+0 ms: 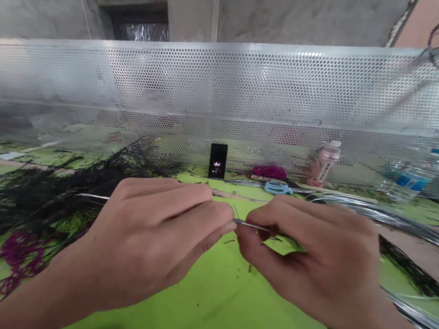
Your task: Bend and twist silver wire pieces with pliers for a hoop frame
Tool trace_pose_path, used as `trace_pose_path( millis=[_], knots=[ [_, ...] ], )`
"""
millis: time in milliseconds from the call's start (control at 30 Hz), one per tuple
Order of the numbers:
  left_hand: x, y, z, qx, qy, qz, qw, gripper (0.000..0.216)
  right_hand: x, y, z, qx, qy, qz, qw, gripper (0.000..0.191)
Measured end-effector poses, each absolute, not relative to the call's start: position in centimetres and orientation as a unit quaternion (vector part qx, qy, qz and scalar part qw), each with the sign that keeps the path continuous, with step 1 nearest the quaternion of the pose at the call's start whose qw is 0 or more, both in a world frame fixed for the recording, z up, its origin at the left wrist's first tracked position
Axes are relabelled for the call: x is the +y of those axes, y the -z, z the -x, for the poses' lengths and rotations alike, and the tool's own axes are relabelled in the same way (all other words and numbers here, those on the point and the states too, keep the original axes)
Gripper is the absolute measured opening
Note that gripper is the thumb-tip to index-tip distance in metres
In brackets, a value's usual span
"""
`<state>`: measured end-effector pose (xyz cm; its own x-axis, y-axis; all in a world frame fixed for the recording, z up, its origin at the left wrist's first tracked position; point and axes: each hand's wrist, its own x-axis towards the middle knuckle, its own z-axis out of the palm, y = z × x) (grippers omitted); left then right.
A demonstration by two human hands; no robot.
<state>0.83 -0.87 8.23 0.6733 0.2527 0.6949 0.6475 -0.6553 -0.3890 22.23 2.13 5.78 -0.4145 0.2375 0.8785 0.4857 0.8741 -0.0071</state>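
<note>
My left hand (153, 232) and my right hand (305, 257) meet over a bright green table (197, 318). Both pinch a thin silver wire (249, 225) that runs between their fingertips and sticks out to the left of the left hand. The fingers of each hand are pressed together on it. A heap of black feathery strands (50, 192) lies just left of my left hand, with a tangle of magenta strands (21, 257) below it.
A perforated metal screen (229, 104) stands along the far edge. In front of it sit a small black device (217, 160), a magenta bundle (269, 172), a blue ring (277, 187), a pink bottle (325, 162) and a water bottle (415, 175). Long silver wire coils (422, 232) lie at the right.
</note>
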Motion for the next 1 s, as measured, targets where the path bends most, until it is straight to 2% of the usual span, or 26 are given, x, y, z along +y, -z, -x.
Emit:
trace_pose_path(
  millis=[100,167,233,367,533,667,800,1000],
  knots=[
    [-0.7,-8.4,-0.6,-0.255,0.316,0.85,0.336,0.011,2.1,-6.6,-22.7,-0.853,-0.168,0.256,0.423,0.015],
    [-0.8,-8.4,-0.5,-0.263,0.313,0.85,0.334,0.01,2.2,-7.0,-23.1,-0.843,-0.26,0.264,0.39,0.013],
    [-0.9,-8.5,-0.5,-0.277,0.311,0.849,0.325,0.008,2.4,-7.2,-23.3,-0.834,-0.256,0.263,0.412,0.01],
    [-1.5,-8.8,-0.4,-0.305,0.329,0.85,0.276,0.008,2.4,-7.2,-23.6,-0.85,-0.114,0.216,0.466,0.012],
    [-2.7,-9.2,-0.5,-0.348,0.329,0.856,0.196,0.015,2.0,-7.4,-23.9,-0.869,-0.007,0.184,0.459,0.012],
    [-3.7,-9.1,-0.8,-0.399,0.329,0.844,0.145,0.025,2.0,-7.3,-23.6,-0.884,-0.015,0.169,0.436,0.012],
    [-4.0,-8.8,-0.9,-0.462,0.275,0.84,0.074,0.033,1.8,-6.7,-22.9,-0.891,-0.097,0.162,0.414,0.007],
    [-4.5,-8.2,-0.5,-0.476,0.25,0.841,0.057,0.026,0.8,-5.9,-21.7,-0.873,-0.162,0.205,0.413,0.008]
  ],
)
